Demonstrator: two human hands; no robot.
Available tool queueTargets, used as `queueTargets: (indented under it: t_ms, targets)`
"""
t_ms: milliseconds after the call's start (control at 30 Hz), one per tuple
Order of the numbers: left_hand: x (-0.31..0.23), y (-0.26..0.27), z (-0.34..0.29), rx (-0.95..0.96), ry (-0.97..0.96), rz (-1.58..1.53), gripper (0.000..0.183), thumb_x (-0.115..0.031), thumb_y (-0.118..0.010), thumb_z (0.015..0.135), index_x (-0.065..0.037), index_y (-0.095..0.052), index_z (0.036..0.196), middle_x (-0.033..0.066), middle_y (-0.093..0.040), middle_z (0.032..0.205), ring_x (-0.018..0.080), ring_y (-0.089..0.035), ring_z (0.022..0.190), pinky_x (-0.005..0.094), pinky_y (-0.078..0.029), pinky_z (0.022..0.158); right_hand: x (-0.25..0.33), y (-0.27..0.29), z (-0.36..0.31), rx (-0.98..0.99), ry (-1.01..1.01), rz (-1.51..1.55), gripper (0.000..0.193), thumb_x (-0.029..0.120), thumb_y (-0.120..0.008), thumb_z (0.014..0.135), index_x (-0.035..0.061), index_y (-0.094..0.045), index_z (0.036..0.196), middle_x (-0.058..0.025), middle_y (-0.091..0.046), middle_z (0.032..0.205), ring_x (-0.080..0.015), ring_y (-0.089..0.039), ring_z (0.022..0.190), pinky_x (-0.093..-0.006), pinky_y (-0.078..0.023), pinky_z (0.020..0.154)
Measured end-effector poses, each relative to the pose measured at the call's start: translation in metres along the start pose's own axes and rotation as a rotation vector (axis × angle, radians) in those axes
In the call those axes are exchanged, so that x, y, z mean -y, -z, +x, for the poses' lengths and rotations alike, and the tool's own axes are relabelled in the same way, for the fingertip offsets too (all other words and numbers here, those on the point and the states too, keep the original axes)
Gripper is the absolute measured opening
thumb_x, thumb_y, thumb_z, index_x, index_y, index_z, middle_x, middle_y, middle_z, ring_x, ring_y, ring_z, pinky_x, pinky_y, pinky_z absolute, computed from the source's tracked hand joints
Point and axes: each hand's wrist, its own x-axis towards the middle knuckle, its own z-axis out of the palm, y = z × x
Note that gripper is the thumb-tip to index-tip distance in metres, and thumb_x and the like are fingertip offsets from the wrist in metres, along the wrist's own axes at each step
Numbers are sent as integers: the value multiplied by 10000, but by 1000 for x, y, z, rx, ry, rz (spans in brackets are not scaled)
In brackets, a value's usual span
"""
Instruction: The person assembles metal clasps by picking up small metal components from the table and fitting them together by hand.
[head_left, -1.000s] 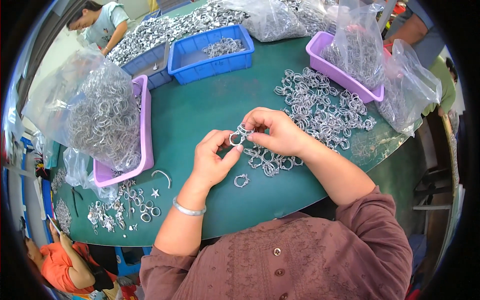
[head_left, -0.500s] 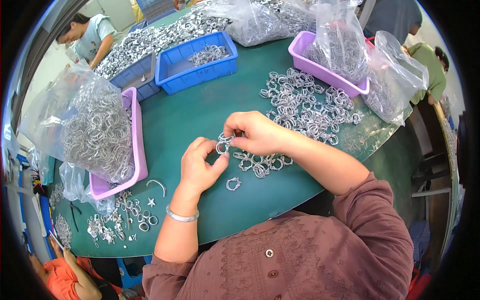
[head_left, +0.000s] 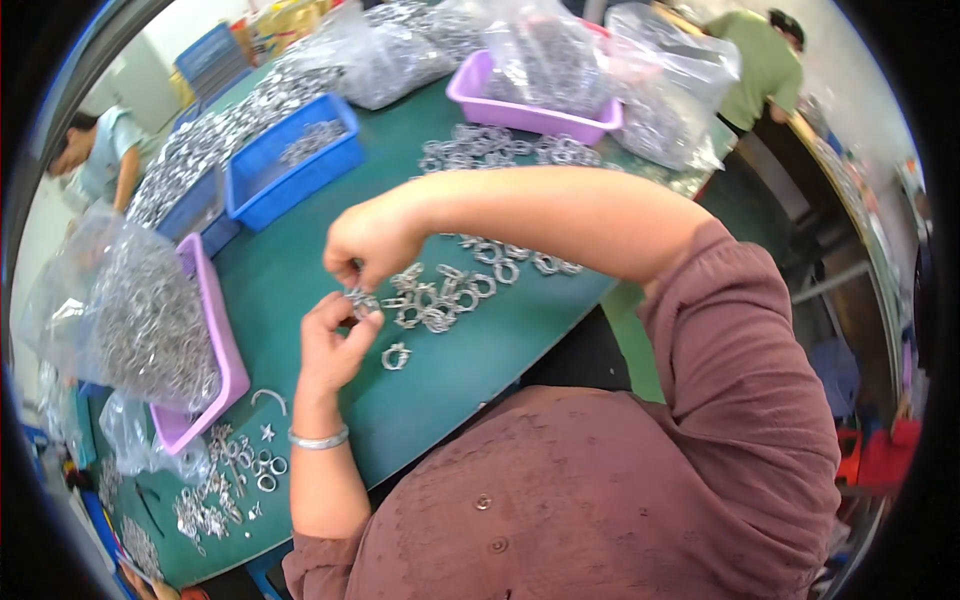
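Observation:
My left hand (head_left: 333, 345) pinches silver metal rings (head_left: 362, 302) between thumb and fingers, over the green table. Just above it, my right hand (head_left: 380, 238) is curled down onto the same rings; its fingertips partly cover them, so their number is unclear. A single loose ring (head_left: 396, 357) lies right of my left hand. Beside it is a small heap of rings (head_left: 440, 300). A bigger spread of rings (head_left: 482, 148) lies beyond my right forearm, which hides part of it.
A purple bin (head_left: 234, 372) with a bag of rings (head_left: 150, 325) stands at left; another purple bin (head_left: 540, 118) is at the far side. A blue bin (head_left: 290, 185) sits far left. Small charms and rings (head_left: 215, 500) lie near left. Two people work beyond the table.
The view has swung, so the table and bins sit further left. My right forearm now reaches more level across the table. Both hands stay together at the rings, which are more covered by fingers.

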Motion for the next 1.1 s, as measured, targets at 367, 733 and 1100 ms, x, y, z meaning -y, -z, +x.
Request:
queueTargets:
  t_ms: [367,733,1100]
  targets:
    - [-11,-7,-6,152,-18,-185,219,-121,-598,735,-1,-475,598,-1,-463,615,85,-396,592,238,-329,542,36,-3,-24,-26,-79,-185,143,52,-589,678,8,-591,815,-131,-609,757,-270,-579,715,-367,-442,630]
    - [-7,-8,-5,86,-31,-82,170,-81,-600,731,10,-504,625,4,-457,599,86,-402,554,238,-322,497,14,-20,-25,-113,-352,281,148,101,-599,705,3,-581,814,-97,-601,732,-199,-564,679,-322,-442,610]
    - [3,-7,-2,-1,-14,-101,135,-108,-643,729,-4,-561,700,-1,-480,642,80,-440,585,220,-363,520,5,-22,-27,-217,-248,343,143,110,-588,718,1,-560,806,-62,-581,696,-145,-530,639,-288,-434,588]
